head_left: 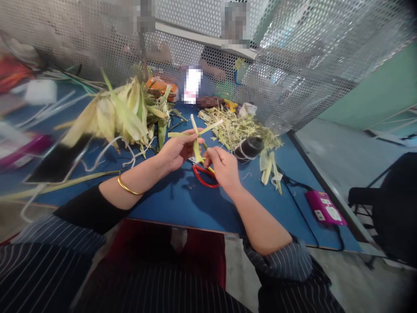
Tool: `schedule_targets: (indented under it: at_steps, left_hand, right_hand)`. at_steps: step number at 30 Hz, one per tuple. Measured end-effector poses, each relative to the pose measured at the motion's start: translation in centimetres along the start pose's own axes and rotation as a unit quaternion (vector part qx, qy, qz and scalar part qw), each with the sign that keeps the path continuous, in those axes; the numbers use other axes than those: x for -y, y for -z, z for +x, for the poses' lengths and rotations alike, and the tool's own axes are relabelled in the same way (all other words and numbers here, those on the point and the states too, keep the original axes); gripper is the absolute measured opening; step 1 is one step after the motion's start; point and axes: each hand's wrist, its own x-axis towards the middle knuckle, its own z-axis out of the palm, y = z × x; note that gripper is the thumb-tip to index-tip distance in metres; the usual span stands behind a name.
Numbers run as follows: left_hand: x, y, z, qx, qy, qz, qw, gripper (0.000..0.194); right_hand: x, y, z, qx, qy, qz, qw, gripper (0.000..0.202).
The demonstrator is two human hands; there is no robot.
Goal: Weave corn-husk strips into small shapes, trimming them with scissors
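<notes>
Over the middle of the blue table, my left hand (183, 150) pinches crossed strips of pale green corn husk (197, 150), which stick out up, left and right of the fingers. My right hand (223, 167) is closed just right of it, its thumb and fingertips pressed together at the lower end of the strips. Below the hands lies a pair of scissors with red handles (205, 177), partly hidden by my right hand. A heap of whole corn husks (125, 113) lies beyond my left forearm, and shredded husk pieces (233, 128) are piled behind my right hand.
A black spool of thread (249, 148) stands right of my right hand, near loose husk strips (270, 167). A magenta box (325, 208) sits at the right edge. White cord (109, 152) and a dark flat panel (61, 163) lie left. Perforated metal mesh (195, 48) closes the back.
</notes>
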Motion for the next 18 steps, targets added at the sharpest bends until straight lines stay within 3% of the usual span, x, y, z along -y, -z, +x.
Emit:
schedule_targets:
  at_steps: [2, 4, 9, 13, 18]
  left_hand:
    - [-0.3, 0.0, -0.1, 0.037, 0.039, -0.042, 0.998, 0.025]
    - [-0.4, 0.1, -0.2, 0.076, 0.071, -0.065, 0.992, 0.027]
    - [-0.2, -0.1, -0.4, 0.106, 0.119, -0.072, 0.985, 0.02]
    - [-0.1, -0.5, -0.7, 0.062, 0.158, -0.035, 0.985, 0.01]
    - [-0.2, -1.0, -0.7, 0.008, 0.123, 0.011, 0.992, 0.009]
  right_hand:
    - [-0.1, 0.7, 0.4, -0.091, 0.027, -0.031, 0.995, 0.026]
    - [-0.3, 1.1, 0.8, -0.122, 0.041, -0.027, 0.991, 0.021]
    - [-0.6, 0.7, 0.9, 0.027, 0.002, 0.041, 0.999, 0.022]
    - [-0.7, 0.6, 0.8, 0.033, 0.036, -0.041, 0.998, 0.024]
    - [-0.8, 0.9, 0.8, 0.032, 0.143, -0.209, 0.967, 0.024]
